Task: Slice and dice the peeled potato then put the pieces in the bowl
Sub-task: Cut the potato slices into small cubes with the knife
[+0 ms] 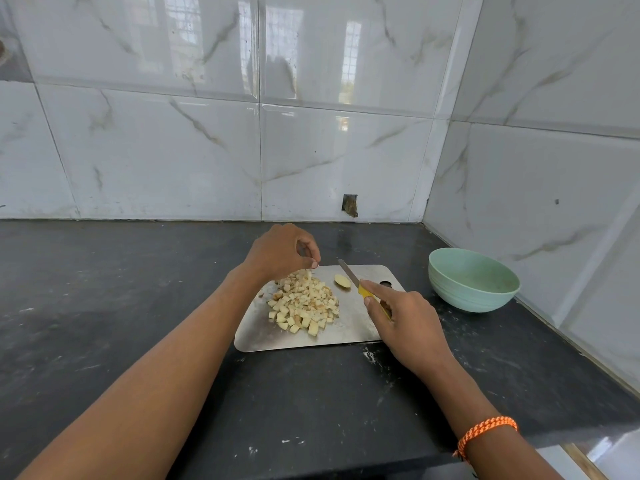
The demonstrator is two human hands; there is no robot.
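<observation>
While diced potato (pixel 303 304) covers board (pixel 349 327), bowl (pixel 472 280) sits well apart.

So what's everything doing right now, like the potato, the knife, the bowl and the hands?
Diced potato pile: heaped on the cutting board.
Potato end piece: uncut, beside the knife blade.
Knife: gripped by its yellow handle, tip pointing away.
Green bowl: upright, looks empty, off the board.
Left hand: fingertips pinched over the pile.
Right hand: holds the knife.

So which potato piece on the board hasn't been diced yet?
The rounded end piece lying alone beside the knife blade, right of the pile of cubes. It is whole and curved; the rest are small cubes.
</observation>
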